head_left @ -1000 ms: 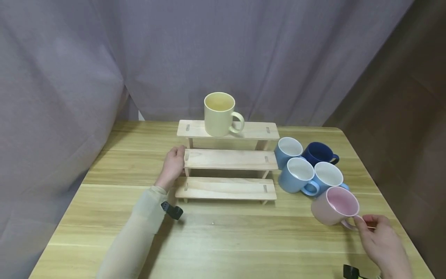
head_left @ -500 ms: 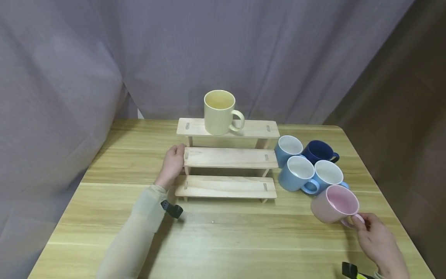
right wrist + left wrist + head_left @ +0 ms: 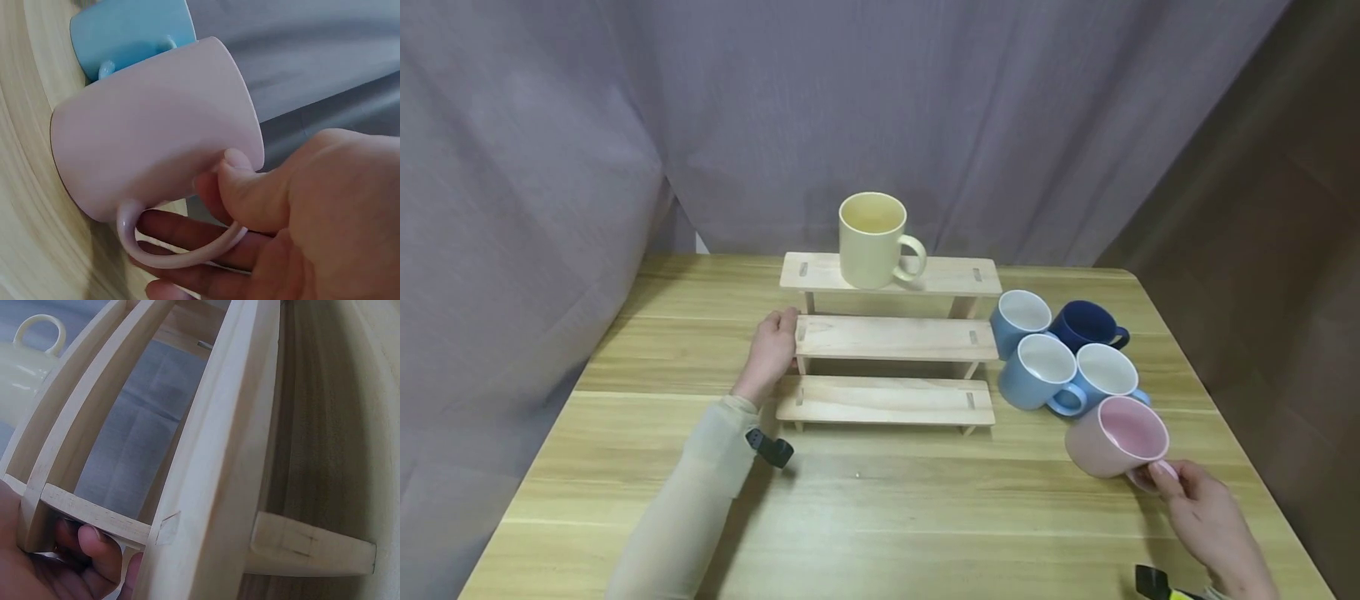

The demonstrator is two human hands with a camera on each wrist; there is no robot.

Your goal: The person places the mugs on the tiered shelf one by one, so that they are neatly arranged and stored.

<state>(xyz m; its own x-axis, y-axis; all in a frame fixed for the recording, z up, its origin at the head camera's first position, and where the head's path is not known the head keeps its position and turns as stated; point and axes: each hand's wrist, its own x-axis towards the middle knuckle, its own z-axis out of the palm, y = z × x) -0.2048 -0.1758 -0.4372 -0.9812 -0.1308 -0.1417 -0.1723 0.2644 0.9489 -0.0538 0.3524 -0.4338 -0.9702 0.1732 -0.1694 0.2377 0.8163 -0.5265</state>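
Note:
A pink mug [image 3: 1108, 442] is at the right of the table, and my right hand [image 3: 1213, 517] holds it by its handle. In the right wrist view the thumb lies on top of the handle [image 3: 181, 257] and fingers pass through the loop. My left hand [image 3: 767, 354] grips the left side of a three-tier wooden rack [image 3: 895, 337]; the left wrist view shows its fingers curled round a side piece [image 3: 94, 515]. A yellow mug [image 3: 871, 250] stands upright on the top tier, handle to the right.
Close to the rack's right side stand several blue mugs: light blue ones [image 3: 1033, 379] and a dark blue one [image 3: 1084, 325] behind. The pink mug is just in front of them. A grey curtain [image 3: 850, 100] hangs behind the wooden table [image 3: 865, 533].
The right hand has closed further round the pink mug's handle, and the mug has shifted slightly left. The left hand keeps its place on the rack.

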